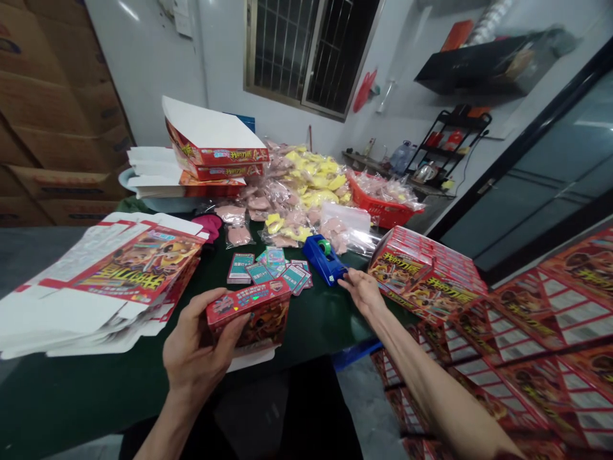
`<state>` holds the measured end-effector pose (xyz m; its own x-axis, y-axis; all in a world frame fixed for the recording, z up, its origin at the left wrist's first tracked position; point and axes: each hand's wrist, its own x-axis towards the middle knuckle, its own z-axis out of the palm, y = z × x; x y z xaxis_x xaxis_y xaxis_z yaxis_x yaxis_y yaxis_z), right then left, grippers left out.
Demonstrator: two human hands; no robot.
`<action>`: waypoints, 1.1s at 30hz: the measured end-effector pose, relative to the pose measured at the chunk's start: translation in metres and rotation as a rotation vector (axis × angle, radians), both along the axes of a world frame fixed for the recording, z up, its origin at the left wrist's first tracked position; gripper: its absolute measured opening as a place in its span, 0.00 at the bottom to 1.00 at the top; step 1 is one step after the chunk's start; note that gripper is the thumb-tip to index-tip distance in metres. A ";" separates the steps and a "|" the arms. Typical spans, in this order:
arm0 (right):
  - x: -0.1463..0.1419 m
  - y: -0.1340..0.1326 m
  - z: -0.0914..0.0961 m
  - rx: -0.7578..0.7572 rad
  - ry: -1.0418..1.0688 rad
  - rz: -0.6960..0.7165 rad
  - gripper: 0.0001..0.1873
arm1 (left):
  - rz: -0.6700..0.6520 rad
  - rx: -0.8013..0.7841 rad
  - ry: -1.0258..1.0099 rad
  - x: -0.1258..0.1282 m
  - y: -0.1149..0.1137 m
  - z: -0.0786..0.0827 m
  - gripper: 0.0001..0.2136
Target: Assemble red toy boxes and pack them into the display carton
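Observation:
My left hand [196, 348] is wrapped round a small red printed box [251, 316], held just above the near edge of the dark green table [71, 390]. My right hand [364, 291] reaches forward to the blue tape dispenser [324, 259]; its fingertips are pinched at the dispenser's near end, and what they pinch is too small to make out. Several small teal cards [272, 268] lie on the table between the box and the dispenser.
Flat unfolded box blanks [110, 281] are piled at the left, with more stacked behind [211, 150]. Bags of pink and yellow items [301, 191] fill the back. A red basket [383, 211] stands at the back right. Finished red boxes [426, 275] are stacked at the right.

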<state>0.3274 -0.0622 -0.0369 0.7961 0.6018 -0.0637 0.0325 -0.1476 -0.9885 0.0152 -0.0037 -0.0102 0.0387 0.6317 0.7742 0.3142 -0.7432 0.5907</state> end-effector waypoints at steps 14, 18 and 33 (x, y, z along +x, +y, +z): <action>-0.077 -0.036 0.016 0.056 -0.406 0.154 0.09 | -0.020 0.023 0.025 0.003 -0.004 0.004 0.17; -0.149 -0.051 0.065 0.256 -0.445 0.335 0.03 | -0.057 -0.011 -0.002 0.002 -0.006 0.003 0.17; -0.194 -0.045 0.095 0.449 -0.347 0.424 0.03 | -0.157 0.009 -0.058 0.002 -0.005 0.004 0.16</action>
